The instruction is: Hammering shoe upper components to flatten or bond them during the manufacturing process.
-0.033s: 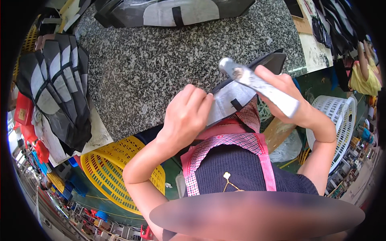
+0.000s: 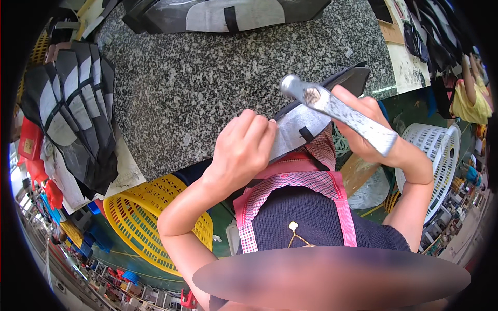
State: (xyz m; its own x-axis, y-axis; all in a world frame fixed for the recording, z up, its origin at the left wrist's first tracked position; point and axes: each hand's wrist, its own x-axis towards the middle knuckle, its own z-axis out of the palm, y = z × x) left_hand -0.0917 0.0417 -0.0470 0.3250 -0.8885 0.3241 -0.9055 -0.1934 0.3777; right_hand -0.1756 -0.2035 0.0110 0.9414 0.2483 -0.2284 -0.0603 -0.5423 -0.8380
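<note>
A hammer [image 2: 353,120] with a shiny metal head is in my right hand [image 2: 372,111], whose fingers close round its mostly hidden handle. The head hangs above the table's near edge, over a dark flat piece [image 2: 293,128] with a grey-white patch and a short black strip. My left hand [image 2: 241,142] grips the left end of that piece, fingers bent over its top edge. The far right tip of the piece sticks out beyond the hammer. Whether the hammer touches the piece I cannot tell.
The speckled stone tabletop [image 2: 197,88] carries similar dark pieces [image 2: 259,15] at its far edge. A stack of them [image 2: 72,114] lies at the left. Below stand a yellow basket [image 2: 135,228] and a white basket [image 2: 448,145]. Another person's yellow sleeve [image 2: 469,101] shows far right.
The hammer has shifted slightly and appears sharper, its near end a little further right and lower. My left hand and the dark piece have hardly moved.
</note>
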